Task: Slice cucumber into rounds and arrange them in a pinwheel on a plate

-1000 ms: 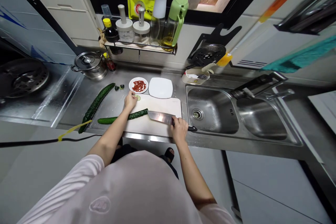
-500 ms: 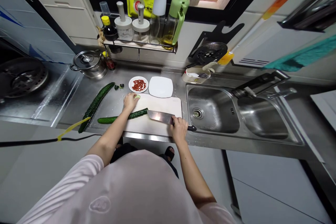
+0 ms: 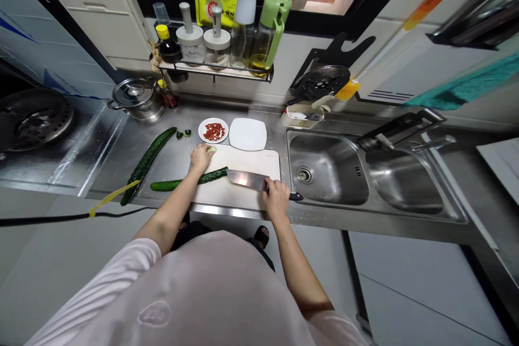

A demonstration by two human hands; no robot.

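My right hand [image 3: 277, 198] is closed round the black handle of a kitchen knife [image 3: 247, 179], whose broad blade lies low over the white cutting board [image 3: 251, 194]. The blade's tip is at the cut end of a cucumber [image 3: 214, 174] that lies partly on the board, partly behind my left forearm. At the board's far left corner, my left hand [image 3: 201, 157] has its fingers closed on pale green cucumber slices [image 3: 211, 149]. How many it holds I cannot tell. A second, whole cucumber [image 3: 150, 162] rests on the steel counter to the left.
Behind the board stand a plate of chopped red pieces [image 3: 213, 131] and a square white plate [image 3: 248, 134]. Two cucumber ends [image 3: 183, 134] lie left of them. A lidded pot [image 3: 138, 100] is at the back left, a double sink [image 3: 328, 170] to the right. Above hangs a condiment rack [image 3: 214, 70].
My left hand has shifted slightly, its fingers moving over the cucumber slices so that less of them shows. The knife in my right hand has stayed almost still.
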